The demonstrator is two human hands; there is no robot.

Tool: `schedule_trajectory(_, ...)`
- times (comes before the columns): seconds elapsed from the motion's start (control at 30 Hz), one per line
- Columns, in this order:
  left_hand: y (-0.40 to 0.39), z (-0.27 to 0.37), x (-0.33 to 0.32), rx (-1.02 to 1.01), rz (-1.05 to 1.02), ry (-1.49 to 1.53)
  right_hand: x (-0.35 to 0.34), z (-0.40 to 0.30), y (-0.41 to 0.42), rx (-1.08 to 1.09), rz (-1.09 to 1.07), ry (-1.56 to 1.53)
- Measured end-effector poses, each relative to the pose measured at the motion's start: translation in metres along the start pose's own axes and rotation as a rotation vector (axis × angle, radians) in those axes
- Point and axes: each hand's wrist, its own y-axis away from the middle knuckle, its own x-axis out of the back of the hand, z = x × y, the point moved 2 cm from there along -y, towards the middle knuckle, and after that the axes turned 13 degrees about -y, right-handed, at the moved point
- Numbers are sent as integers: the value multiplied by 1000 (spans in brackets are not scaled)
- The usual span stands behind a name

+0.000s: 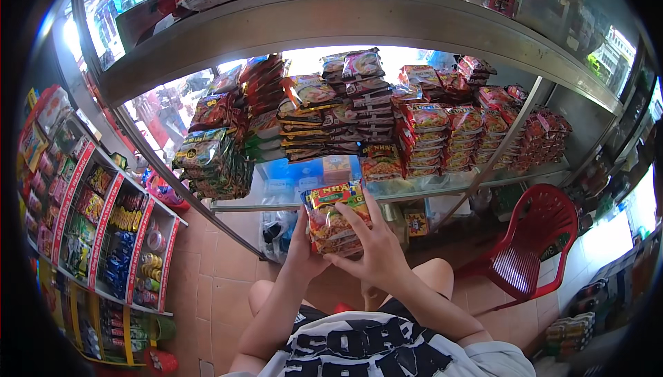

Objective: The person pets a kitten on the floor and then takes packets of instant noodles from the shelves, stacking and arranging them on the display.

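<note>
Between my hands, in front of the glass shelf, is a packet of instant noodles (336, 221) with a bowl pictured on it. My left hand (303, 250) holds it from the left side and below. My right hand (370, 245) lies over its front and right edge, fingers spread across the wrapper. Just beyond, a similar noodle packet (382, 162) leans on the shelf beside a stack of red packets (423, 139). To the left of these stand a stack of yellow-and-black packets (305, 128) and a pile of green packets (212, 162).
The metal-framed glass shelf (321, 202) spans the front, under a thick metal beam (362, 17). A red plastic chair (538, 242) stands on the right. A snack rack (98, 221) is at the left. Bottles (570, 330) stand at the lower right.
</note>
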Motion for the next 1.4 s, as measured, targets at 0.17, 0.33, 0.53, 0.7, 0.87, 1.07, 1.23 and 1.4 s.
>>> schedule_trajectory(0.17,-3,-2,-2,26,-28,56,-1,-2,3,-86,-1,19)
schedule_trajectory(0.33,4,6,3,62,-100,43,5,1,3,-49,35,-5)
schedule_trajectory(0.53,12,8,-1,37,-132,12,6,-2,0,9,106,-78)
schedule_trajectory(0.7,22,5,15,76,-5,39,10,7,-9,3,132,-154)
schedule_trajectory(0.87,36,9,17,161,1,7,18,31,-34,1,300,-217)
schedule_trajectory(1.07,54,13,32,149,45,14,-19,101,-46,-25,284,-96)
schedule_trajectory(1.23,58,17,34,130,95,-11,-74,146,-34,-6,276,-65)
schedule_trajectory(1.4,60,16,38,136,99,1,-94,168,-22,-234,110,74)
